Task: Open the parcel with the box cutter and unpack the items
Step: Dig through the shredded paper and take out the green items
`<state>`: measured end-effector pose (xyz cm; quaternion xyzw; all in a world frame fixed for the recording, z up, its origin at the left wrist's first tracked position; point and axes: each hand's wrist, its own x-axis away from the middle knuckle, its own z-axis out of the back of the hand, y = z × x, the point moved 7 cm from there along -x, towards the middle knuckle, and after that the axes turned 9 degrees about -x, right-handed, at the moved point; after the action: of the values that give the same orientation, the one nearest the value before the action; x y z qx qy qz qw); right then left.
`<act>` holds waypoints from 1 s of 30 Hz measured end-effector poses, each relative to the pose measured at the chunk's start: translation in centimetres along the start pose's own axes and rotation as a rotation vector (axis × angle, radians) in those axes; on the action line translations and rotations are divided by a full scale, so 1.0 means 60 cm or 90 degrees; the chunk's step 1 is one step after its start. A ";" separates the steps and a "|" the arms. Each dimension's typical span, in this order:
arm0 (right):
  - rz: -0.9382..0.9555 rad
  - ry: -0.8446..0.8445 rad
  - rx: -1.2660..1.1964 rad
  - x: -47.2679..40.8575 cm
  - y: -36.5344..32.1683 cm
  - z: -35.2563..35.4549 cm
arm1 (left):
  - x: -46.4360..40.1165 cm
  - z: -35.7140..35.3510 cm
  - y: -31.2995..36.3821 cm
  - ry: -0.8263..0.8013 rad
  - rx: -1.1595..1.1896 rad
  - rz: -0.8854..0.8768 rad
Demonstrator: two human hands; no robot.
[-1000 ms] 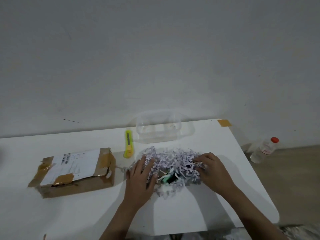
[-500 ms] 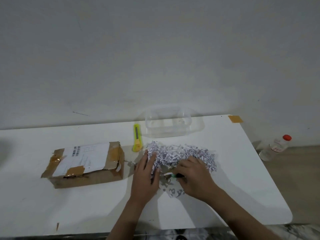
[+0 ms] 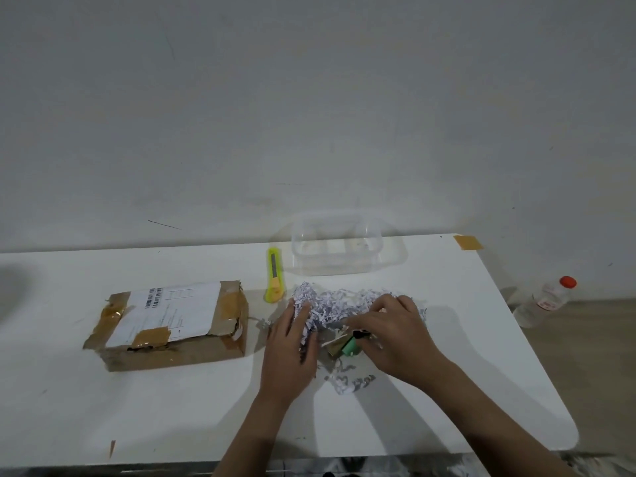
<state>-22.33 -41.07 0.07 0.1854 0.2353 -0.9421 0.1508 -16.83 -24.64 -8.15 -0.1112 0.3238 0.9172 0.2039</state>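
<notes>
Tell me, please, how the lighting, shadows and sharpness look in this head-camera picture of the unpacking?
Head view: soft, dim, even light with no harsh glare; faint shadows fall from both forearms onto the white table, and a dark one sits beside the parcel. The clear container nearly melts into the wall. The right hand and shredded paper are slightly smeared; the table's far edge bows from the wide-angle lens.

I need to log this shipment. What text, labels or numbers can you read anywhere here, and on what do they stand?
Nothing can be quoted.
White shipping label on the brown cardboard parcel: barcodes and printed lines, too small and blurred to read.
Clear plastic bottle with red cap on the floor: label with red print, blurred.
Shredded printed paper: illegible.
</notes>
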 end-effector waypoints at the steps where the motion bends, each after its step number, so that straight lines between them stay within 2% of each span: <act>1: 0.004 0.018 0.005 0.001 -0.002 0.008 | 0.000 -0.001 -0.001 -0.001 0.000 0.000; 17: -0.081 0.030 -0.018 0.002 0.033 0.033 | 0.002 -0.005 -0.003 -0.014 -0.003 0.011; 21: -0.122 0.074 -0.189 0.000 0.042 0.061 | 0.004 -0.004 -0.003 -0.012 -0.003 0.015; 30: -0.275 0.307 -0.482 0.003 0.092 0.141 | 0.004 -0.006 -0.002 -0.008 -0.019 0.000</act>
<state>-22.83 -49.98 4.82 0.2776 0.6219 -0.7306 -0.0499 -16.95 -24.70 -8.58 -0.1088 0.3092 0.9224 0.2044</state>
